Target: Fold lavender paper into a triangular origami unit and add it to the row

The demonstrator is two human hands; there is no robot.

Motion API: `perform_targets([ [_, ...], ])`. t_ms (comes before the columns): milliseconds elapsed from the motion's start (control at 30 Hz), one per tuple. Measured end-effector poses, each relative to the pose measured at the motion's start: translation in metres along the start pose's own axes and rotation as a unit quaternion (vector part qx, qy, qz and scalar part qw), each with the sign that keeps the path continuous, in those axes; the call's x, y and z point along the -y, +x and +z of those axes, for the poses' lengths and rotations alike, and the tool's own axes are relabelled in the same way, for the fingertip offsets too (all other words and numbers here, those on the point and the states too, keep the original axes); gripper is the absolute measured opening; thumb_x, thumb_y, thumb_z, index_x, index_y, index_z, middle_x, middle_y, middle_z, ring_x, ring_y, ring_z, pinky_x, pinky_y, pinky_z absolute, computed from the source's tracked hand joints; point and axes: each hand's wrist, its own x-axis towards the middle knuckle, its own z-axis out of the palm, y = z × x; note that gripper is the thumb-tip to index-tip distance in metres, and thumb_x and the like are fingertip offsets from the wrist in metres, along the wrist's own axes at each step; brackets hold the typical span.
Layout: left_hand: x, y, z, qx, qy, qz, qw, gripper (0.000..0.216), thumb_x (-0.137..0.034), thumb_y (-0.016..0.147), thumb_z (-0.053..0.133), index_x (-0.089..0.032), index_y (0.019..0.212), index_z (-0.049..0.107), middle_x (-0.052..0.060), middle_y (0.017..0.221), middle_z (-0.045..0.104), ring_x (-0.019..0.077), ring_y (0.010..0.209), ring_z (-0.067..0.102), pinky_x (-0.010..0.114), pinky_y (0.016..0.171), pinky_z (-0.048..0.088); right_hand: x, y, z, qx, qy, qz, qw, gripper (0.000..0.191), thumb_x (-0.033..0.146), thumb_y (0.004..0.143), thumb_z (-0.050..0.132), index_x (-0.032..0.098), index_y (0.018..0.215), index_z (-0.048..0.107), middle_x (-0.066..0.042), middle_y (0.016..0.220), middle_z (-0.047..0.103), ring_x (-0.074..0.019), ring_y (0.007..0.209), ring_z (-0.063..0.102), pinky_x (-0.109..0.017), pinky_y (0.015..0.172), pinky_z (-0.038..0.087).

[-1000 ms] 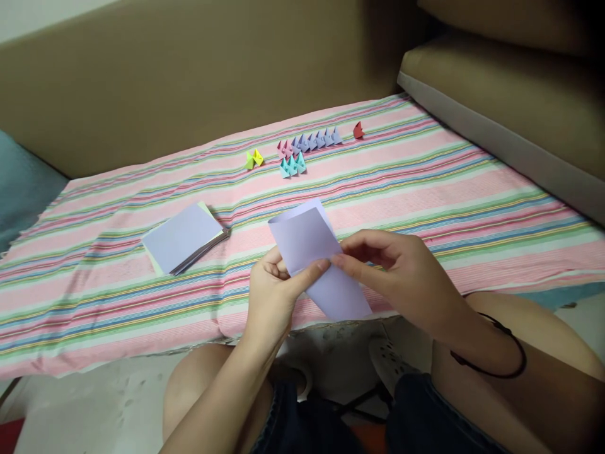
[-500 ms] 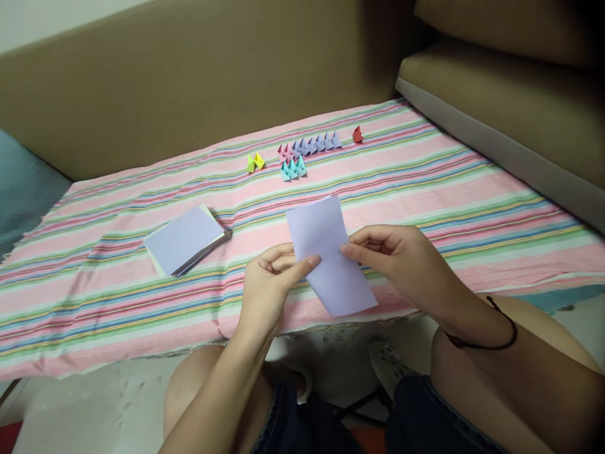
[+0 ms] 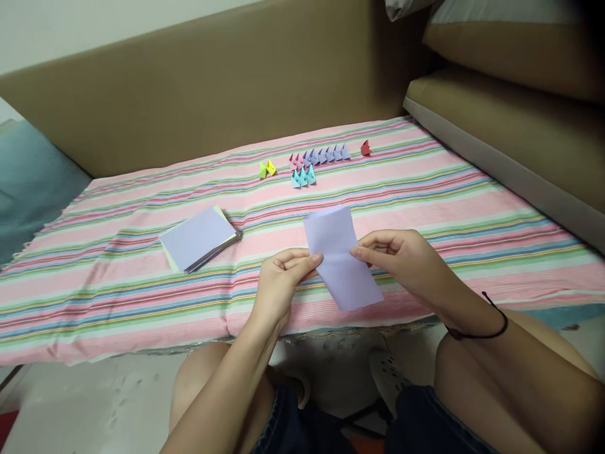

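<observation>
A folded lavender paper sheet is held just above the striped cloth. My left hand pinches its left edge between thumb and forefinger. On the other side my right hand pinches the right edge at about the same height. The sheet looks folded in half, long and narrow, tilted with its lower end toward me.
A stack of square papers, lavender on top, lies to the left. Small folded paper pieces stand at the back: yellow, blue, a lavender row, one red. Brown cushions border the cloth.
The curled sheet has been pressed flat into a narrow folded strip and lowered toward the cloth. Both hands stayed on its edges. The view has tilted up a little.
</observation>
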Motion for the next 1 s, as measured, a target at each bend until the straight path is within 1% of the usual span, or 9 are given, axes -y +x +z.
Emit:
perform_targets([
  [100, 0.0, 0.001, -0.002, -0.001, -0.003, 0.005, 1.0, 0.019, -0.027, 0.06, 0.081, -0.015, 0.069, 0.069, 0.001, 0.064, 0.071, 0.0125, 0.062, 0.066, 0.025, 0.072, 0.053, 0.0, 0.0, 0.0, 0.005, 0.007, 0.004, 1.0, 0.026, 0.044, 0.073, 0.069, 0.018, 0.07, 0.067, -0.004, 0.074, 0.067, -0.017, 0.071, 0.061, -0.028, 0.062, 0.05],
  [233, -0.001, 0.003, -0.004, 0.044, 0.008, -0.015, 0.999, 0.023, -0.027, 0.062, 0.08, -0.015, 0.078, 0.071, 0.005, 0.077, 0.074, 0.0145, 0.072, 0.068, 0.026, 0.075, 0.053, -0.001, 0.0, -0.001, 0.025, 0.004, 0.02, 0.999, 0.024, 0.041, 0.073, 0.07, 0.017, 0.07, 0.068, -0.003, 0.074, 0.068, -0.0159, 0.07, 0.06, -0.027, 0.063, 0.049],
  [300, -0.001, 0.004, -0.005, 0.051, 0.016, -0.019, 0.998, 0.023, -0.027, 0.061, 0.08, -0.014, 0.078, 0.072, 0.006, 0.079, 0.075, 0.0153, 0.073, 0.069, 0.026, 0.075, 0.053, -0.002, 0.0, -0.001, 0.036, 0.005, 0.026, 0.999, 0.022, 0.039, 0.073, 0.07, 0.017, 0.071, 0.068, -0.003, 0.074, 0.068, -0.0153, 0.069, 0.06, -0.026, 0.062, 0.048],
  [633, -0.003, 0.011, -0.012, 0.014, 0.022, -0.002, 1.0, 0.024, -0.027, 0.056, 0.083, -0.014, 0.072, 0.07, 0.005, 0.072, 0.074, 0.0155, 0.067, 0.068, 0.027, 0.073, 0.053, -0.006, 0.002, -0.004, 0.045, 0.003, 0.034, 0.998, 0.027, 0.044, 0.071, 0.07, 0.017, 0.071, 0.067, -0.003, 0.074, 0.068, -0.0169, 0.069, 0.061, -0.028, 0.063, 0.048],
  [700, -0.002, 0.01, -0.011, 0.028, 0.022, -0.006, 0.999, 0.026, -0.028, 0.057, 0.082, -0.014, 0.076, 0.071, 0.005, 0.075, 0.074, 0.0159, 0.07, 0.068, 0.027, 0.075, 0.052, -0.007, 0.002, -0.004, 0.044, 0.003, 0.037, 0.998, 0.027, 0.044, 0.07, 0.071, 0.017, 0.07, 0.067, -0.003, 0.074, 0.068, -0.0171, 0.07, 0.061, -0.028, 0.063, 0.048],
  [767, 0.001, 0.009, -0.009, 0.063, 0.025, -0.019, 0.998, 0.03, -0.028, 0.059, 0.081, -0.014, 0.084, 0.071, 0.006, 0.081, 0.074, 0.0172, 0.075, 0.068, 0.028, 0.076, 0.051, -0.009, 0.001, -0.002, 0.047, 0.004, 0.044, 0.998, 0.026, 0.043, 0.07, 0.071, 0.017, 0.07, 0.067, -0.003, 0.074, 0.068, -0.0169, 0.07, 0.062, -0.027, 0.062, 0.047],
  [833, 0.006, 0.007, -0.005, 0.085, 0.031, -0.03, 0.995, 0.032, -0.029, 0.06, 0.081, -0.014, 0.087, 0.072, 0.007, 0.085, 0.074, 0.0178, 0.076, 0.067, 0.027, 0.074, 0.051, -0.01, 0.0, 0.001, 0.057, 0.001, 0.054, 0.997, 0.025, 0.043, 0.07, 0.071, 0.018, 0.071, 0.068, -0.002, 0.073, 0.068, -0.0167, 0.07, 0.062, -0.027, 0.061, 0.047],
  [933, 0.011, 0.006, -0.002, 0.064, 0.043, -0.033, 0.996, 0.028, -0.03, 0.059, 0.081, -0.013, 0.079, 0.072, 0.006, 0.079, 0.074, 0.0169, 0.069, 0.066, 0.025, 0.066, 0.05, -0.011, -0.001, 0.003, 0.072, -0.011, 0.063, 0.995, 0.024, 0.042, 0.071, 0.07, 0.018, 0.071, 0.069, -0.003, 0.072, 0.068, -0.0163, 0.068, 0.061, -0.026, 0.059, 0.046],
  [1000, 0.01, 0.009, -0.003, 0.045, 0.042, -0.033, 0.998, 0.027, -0.029, 0.057, 0.082, -0.013, 0.077, 0.072, 0.006, 0.076, 0.073, 0.0159, 0.067, 0.066, 0.025, 0.065, 0.051, -0.012, -0.001, 0.002, 0.073, -0.017, 0.063, 0.995, 0.023, 0.041, 0.072, 0.07, 0.018, 0.071, 0.069, -0.003, 0.072, 0.068, -0.016, 0.068, 0.061, -0.026, 0.059, 0.046],
])
